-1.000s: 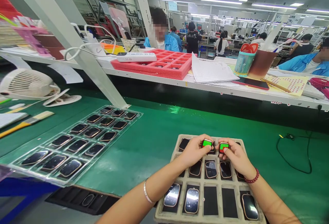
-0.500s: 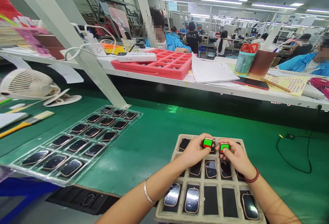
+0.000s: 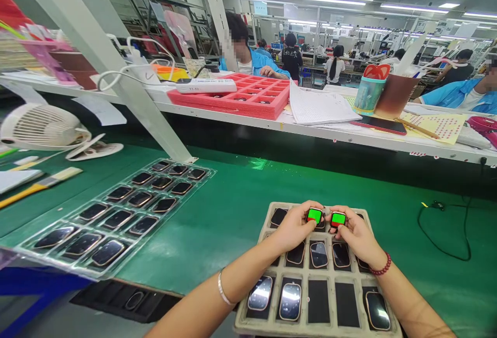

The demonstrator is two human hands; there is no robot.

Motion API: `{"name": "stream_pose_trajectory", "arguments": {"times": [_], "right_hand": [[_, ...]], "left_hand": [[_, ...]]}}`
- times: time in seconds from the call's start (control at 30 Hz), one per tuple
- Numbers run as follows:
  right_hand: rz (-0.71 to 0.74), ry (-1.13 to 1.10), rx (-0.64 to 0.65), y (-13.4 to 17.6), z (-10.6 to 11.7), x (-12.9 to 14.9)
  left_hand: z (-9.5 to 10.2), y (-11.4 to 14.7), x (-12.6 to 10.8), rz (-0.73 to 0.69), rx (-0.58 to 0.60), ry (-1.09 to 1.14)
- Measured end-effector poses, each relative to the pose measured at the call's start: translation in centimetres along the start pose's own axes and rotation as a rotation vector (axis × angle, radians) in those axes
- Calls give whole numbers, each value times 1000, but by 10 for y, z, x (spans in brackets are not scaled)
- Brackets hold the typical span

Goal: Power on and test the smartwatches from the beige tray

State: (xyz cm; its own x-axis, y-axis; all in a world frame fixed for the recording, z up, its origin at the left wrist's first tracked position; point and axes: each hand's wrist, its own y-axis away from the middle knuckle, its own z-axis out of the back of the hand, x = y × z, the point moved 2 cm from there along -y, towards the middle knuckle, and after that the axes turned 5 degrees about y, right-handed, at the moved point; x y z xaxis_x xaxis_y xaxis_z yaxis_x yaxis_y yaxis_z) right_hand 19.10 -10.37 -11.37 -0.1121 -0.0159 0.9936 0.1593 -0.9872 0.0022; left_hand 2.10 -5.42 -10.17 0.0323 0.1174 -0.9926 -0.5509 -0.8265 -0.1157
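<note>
Two smartwatches without straps are lit, each screen showing green and red. My left hand (image 3: pixel 297 226) grips the left smartwatch (image 3: pixel 314 215), its thumb at the lower edge of the screen. The right smartwatch (image 3: pixel 338 218) is held in my right hand (image 3: pixel 357 234), thumb below the screen. Both watches are close together above the back rows of a beige tray (image 3: pixel 303 326). Dark-screened watches, such as one front-row watch (image 3: pixel 290 302), lie in the tray. Two front pockets show only black lining (image 3: pixel 318 302). My hands hide part of the back rows.
A clear plastic tray (image 3: pixel 134 242) with several dark watches lies left on the green mat (image 3: pixel 233 208). A slanted post (image 3: pixel 151 120) meets the bench beside it. A fan (image 3: pixel 42 126), a brush (image 3: pixel 42 185) and a black cable (image 3: pixel 442 250) lie around. Red foam tray (image 3: pixel 279 105) sits on the shelf.
Both lit watches have tilted and shifted slightly in my fingers, and the right thumb has slid lower, baring more of its screen. The trays have not moved.
</note>
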Motion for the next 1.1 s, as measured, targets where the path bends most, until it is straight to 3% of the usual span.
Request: {"name": "stream_pose_trajectory", "arguments": {"times": [0.57, 0.9, 1.1], "right_hand": [[94, 94, -3, 0, 0, 3], [-18, 21, 11, 1, 1, 0], [-5, -8, -1, 0, 1, 0]], "left_hand": [[-2, 2, 3, 56, 56, 71], [-1, 1, 6, 63, 55, 73], [-1, 0, 8, 96, 32, 92]]}}
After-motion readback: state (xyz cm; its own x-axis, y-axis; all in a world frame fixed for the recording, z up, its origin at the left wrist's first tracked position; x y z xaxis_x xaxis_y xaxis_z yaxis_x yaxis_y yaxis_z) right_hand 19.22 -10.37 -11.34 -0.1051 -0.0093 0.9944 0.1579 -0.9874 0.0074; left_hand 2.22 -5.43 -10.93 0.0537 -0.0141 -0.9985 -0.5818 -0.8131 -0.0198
